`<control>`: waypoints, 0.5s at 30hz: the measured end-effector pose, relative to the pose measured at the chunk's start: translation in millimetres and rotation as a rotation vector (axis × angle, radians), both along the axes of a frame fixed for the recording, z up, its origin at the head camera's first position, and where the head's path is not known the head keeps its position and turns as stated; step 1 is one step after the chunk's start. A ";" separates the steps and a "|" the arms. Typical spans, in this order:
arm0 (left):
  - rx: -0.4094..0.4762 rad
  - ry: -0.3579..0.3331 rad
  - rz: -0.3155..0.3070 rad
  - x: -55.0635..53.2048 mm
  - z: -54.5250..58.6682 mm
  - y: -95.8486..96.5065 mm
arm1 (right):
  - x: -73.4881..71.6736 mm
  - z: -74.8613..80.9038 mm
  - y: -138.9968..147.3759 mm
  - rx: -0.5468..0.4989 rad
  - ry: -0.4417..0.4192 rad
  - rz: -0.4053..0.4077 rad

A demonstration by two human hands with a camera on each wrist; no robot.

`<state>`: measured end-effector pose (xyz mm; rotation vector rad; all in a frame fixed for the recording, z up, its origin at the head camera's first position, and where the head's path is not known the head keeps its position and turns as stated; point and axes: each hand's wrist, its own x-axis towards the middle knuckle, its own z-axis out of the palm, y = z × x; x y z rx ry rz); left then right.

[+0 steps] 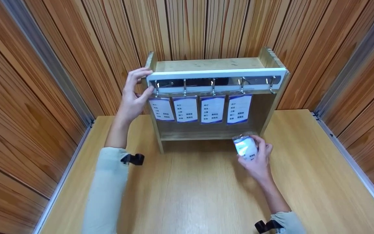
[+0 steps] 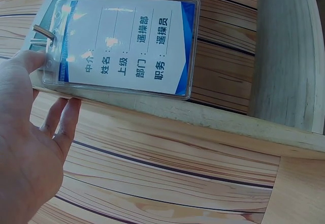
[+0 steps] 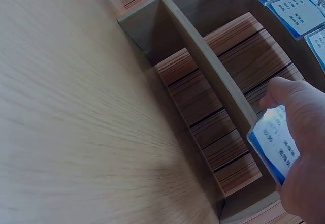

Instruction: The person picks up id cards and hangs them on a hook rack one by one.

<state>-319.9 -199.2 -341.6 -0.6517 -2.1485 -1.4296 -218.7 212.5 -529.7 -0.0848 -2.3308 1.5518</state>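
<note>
My left hand [image 1: 134, 97] grips the top left corner of a wooden rack [image 1: 190, 135], thumb on the front and fingers at the side. Near that thumb, in the left wrist view, a badge in a clear holder [image 2: 132, 46] hangs from a metal hook [image 2: 44, 32]. Several such badges [image 1: 212, 110] hang in a row, and the far right hook [image 1: 272, 85] is bare. Low in front of the rack's right side, my right hand [image 1: 259, 162] holds another badge [image 1: 246, 148] by its edges. Part of that badge [image 3: 274, 140] is hidden behind the hand in the right wrist view.
The rack stands on a wooden table [image 1: 187, 195] against a slatted wood wall [image 1: 190, 29]. Slatted panels [image 1: 18, 107] rise at both sides, with metal strips [image 1: 62, 191] along the table's edges. A crossbar [image 3: 213, 66] runs low across the rack.
</note>
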 end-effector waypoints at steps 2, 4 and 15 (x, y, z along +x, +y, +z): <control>-0.001 -0.003 0.002 0.6 0.1 0.3 | -0.9 2.0 0.4 -0.009 0.024 -0.025; -0.002 -0.008 0.003 1.1 -0.1 0.4 | -1.2 5.1 0.6 -0.009 0.047 -0.053; -0.004 -0.009 0.005 2.5 0.8 0.0 | -4.4 24.2 3.1 -0.043 0.190 -0.155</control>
